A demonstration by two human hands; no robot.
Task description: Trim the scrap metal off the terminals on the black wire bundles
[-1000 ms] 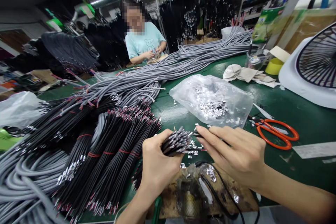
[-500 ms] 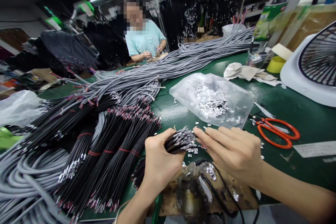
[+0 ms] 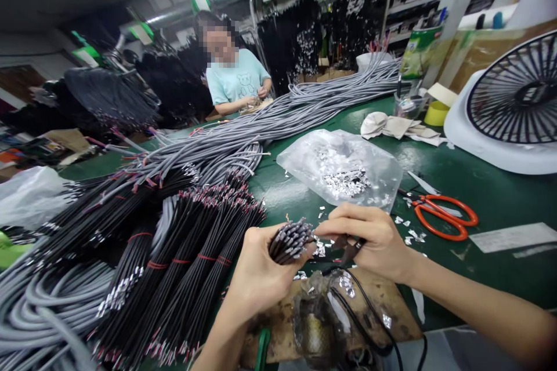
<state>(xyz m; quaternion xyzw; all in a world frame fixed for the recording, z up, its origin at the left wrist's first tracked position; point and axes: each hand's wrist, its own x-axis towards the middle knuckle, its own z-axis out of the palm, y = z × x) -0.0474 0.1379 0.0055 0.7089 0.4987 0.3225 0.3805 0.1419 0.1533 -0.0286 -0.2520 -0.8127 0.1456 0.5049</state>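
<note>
My left hand (image 3: 265,272) is wrapped around a bundle of thin black wires (image 3: 290,240), their silver-wrapped tips pointing up and to the right. Close beside those tips, my right hand (image 3: 369,237) is closed, thumb and fingers pinched together. Something dark and narrow (image 3: 351,250) shows under its fingers; its kind is unclear. Small silver foil pieces (image 3: 321,249) lie on the green table (image 3: 500,197) around the hands. Below them is a wooden board (image 3: 383,301) carrying a grimy metal device (image 3: 315,330) with black cords.
A clear plastic bag (image 3: 300,153) with foil pieces lies ahead. Orange-handled scissors (image 3: 446,217) and a white fan (image 3: 461,127) are at the right. Banded black wire bundles (image 3: 174,278) and grey cables (image 3: 300,110) cover the left and back. A person (image 3: 239,75) sits opposite.
My right hand has gone from extended fingers beside the wires to a tighter pinch, with a dark thing showing under it. The left hand keeps its bundle. The view has shifted slightly.
</note>
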